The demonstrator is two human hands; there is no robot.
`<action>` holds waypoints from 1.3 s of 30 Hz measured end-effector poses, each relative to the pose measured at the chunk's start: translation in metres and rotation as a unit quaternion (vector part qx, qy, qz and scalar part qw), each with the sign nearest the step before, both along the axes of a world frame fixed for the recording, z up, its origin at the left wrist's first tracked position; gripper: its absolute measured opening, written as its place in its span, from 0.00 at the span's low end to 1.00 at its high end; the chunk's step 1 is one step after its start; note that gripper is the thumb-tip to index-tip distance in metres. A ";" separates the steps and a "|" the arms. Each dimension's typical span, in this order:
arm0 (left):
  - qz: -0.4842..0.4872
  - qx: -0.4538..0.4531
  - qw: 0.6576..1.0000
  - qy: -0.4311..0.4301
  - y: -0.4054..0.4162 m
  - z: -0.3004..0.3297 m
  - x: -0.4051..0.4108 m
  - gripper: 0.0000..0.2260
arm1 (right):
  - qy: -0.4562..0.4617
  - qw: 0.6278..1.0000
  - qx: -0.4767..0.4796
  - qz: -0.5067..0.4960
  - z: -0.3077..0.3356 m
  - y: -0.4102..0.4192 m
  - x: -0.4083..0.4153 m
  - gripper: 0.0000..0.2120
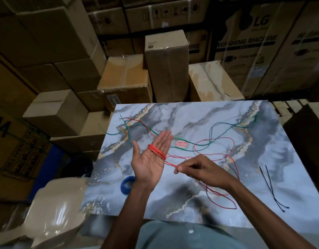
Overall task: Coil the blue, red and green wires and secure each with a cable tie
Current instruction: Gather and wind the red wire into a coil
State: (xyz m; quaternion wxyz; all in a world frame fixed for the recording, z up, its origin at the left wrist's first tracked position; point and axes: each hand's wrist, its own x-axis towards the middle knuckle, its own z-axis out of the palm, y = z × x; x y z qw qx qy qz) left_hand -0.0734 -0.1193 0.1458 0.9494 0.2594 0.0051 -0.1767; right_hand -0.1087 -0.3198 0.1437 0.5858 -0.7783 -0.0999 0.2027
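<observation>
Stacked cardboard boxes (165, 65) fill the dim background behind a marble-patterned desk (200, 194), which serves as the work surface and keeps the loose wires spread out where they can be drawn in without snagging.

Across the far half of the desk lies the green wire (225, 124), uncoiled and wandering from the left edge to the right corner, apparently waiting its turn. The red wire (216, 141) sprawls in wide loops over the middle and right of the desk, crossing the green one in places and running back under the person's right forearm.

The left hand (149, 159) is held palm up above the desk with fingers straight and together, acting as a former: several turns of red wire wrap around the four fingers, resting against the base of the thumb side. The right hand (196, 168), just right of it, pinches the red wire between thumb and fingertips, feeding the next turn; a short taut stretch joins pinch to coil.

The blue wire (126, 185) sits already coiled at the desk's near left edge, partly hidden by the left wrist; whether it is tied is hard to tell.

Two black cable ties (271, 189) lie at the right, well apart from both hands.
</observation>
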 end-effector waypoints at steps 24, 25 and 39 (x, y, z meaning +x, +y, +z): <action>-0.259 0.325 0.888 -0.199 -0.032 -0.017 -0.021 0.29 | -0.085 0.995 -0.004 -0.044 0.051 -0.018 0.042 0.07; -0.264 0.303 0.894 -0.196 -0.032 -0.014 -0.023 0.29 | -0.070 0.996 0.022 -0.055 0.048 -0.019 0.043 0.07; -0.230 0.009 0.970 -0.082 -0.032 0.003 -0.020 0.33 | 0.153 0.965 0.172 -0.130 -0.032 0.012 0.000 0.14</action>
